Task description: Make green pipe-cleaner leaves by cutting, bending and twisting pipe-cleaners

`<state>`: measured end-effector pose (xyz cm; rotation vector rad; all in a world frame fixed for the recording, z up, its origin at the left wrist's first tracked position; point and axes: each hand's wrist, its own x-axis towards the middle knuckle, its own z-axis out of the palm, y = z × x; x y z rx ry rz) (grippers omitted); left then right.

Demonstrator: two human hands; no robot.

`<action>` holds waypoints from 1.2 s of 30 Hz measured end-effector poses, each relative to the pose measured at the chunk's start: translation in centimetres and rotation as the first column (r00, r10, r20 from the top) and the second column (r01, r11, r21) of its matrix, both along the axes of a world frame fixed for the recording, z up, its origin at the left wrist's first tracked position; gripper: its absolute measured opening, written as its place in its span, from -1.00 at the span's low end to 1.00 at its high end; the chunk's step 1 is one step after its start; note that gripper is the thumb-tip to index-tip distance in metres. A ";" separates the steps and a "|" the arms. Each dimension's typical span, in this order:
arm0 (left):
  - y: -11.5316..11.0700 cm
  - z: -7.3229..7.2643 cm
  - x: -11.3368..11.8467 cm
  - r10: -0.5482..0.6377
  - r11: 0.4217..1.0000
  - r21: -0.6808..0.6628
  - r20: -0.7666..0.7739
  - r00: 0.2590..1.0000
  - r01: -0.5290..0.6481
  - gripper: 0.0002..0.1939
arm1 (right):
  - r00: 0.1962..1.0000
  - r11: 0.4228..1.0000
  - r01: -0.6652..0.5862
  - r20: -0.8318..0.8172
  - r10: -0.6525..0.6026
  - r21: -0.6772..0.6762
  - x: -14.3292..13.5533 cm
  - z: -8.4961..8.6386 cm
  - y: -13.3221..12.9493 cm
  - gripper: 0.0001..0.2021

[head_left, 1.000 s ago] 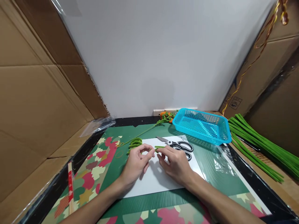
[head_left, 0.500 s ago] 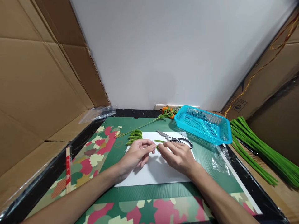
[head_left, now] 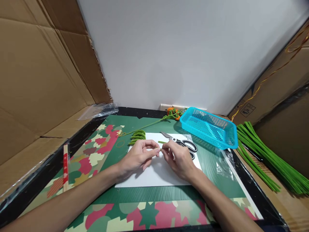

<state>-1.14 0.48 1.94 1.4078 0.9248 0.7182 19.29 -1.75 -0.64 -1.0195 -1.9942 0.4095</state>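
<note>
Over the white paper (head_left: 154,178), my left hand (head_left: 141,156) and my right hand (head_left: 180,159) meet fingertip to fingertip. Both pinch a short green pipe cleaner (head_left: 161,149), mostly covered by the fingers. Just behind them a short green piece (head_left: 161,142) lies on the paper. Scissors (head_left: 191,146) with black-and-white handles rest beyond my right hand, their lower handle partly hidden by it. To the left of the paper's far edge sits a row of bent green pipe cleaners (head_left: 137,136).
A blue perforated basket (head_left: 210,127) stands at the back right, beside an orange flower (head_left: 172,112) on a long green stem. Many long green pipe cleaners (head_left: 272,158) lie far right. Red-wrapped sticks (head_left: 65,167) lie left. Cardboard walls (head_left: 43,64) flank the table.
My right hand has turned, its fingers now more curled and pinching at the tips. More of the scissors' handles shows. The whole view has shifted slightly.
</note>
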 end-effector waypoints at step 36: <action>-1.0 -0.5 1.0 0.204 0.877 0.461 -0.104 0.973 -0.135 -0.78 | 1.000 0.999 0.013 -0.008 -0.013 -0.029 0.8 0.1 -0.6 -0.69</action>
